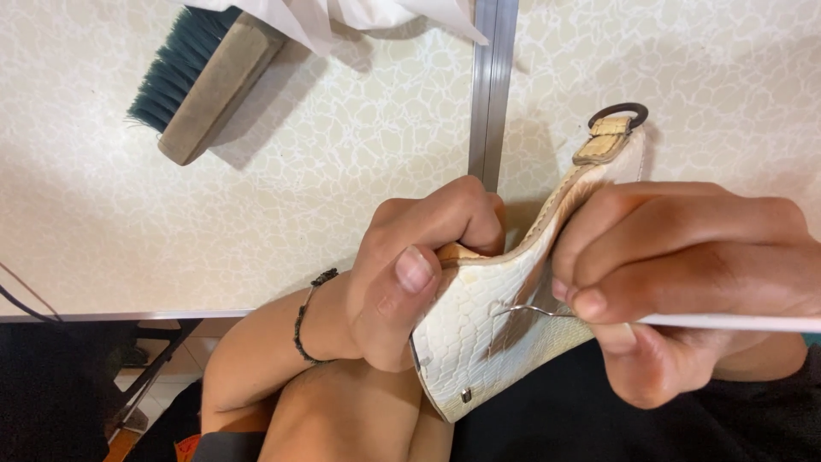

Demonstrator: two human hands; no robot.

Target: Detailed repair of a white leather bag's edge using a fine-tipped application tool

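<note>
My left hand grips the edge of a white, scale-textured leather piece with tan lining, thumb pressed on its face. The piece ends in a tan strap tab carrying a dark metal ring at the upper right. My right hand pinches a thin tool with a white handle, and its bent metal hook tip touches the leather's white face. Both hands hold the piece over my lap at the table's near edge.
A wooden brush with dark green bristles lies on the cream patterned table at the upper left. A metal strip runs down the tabletop. White cloth lies at the far edge. A beaded bracelet circles my left wrist.
</note>
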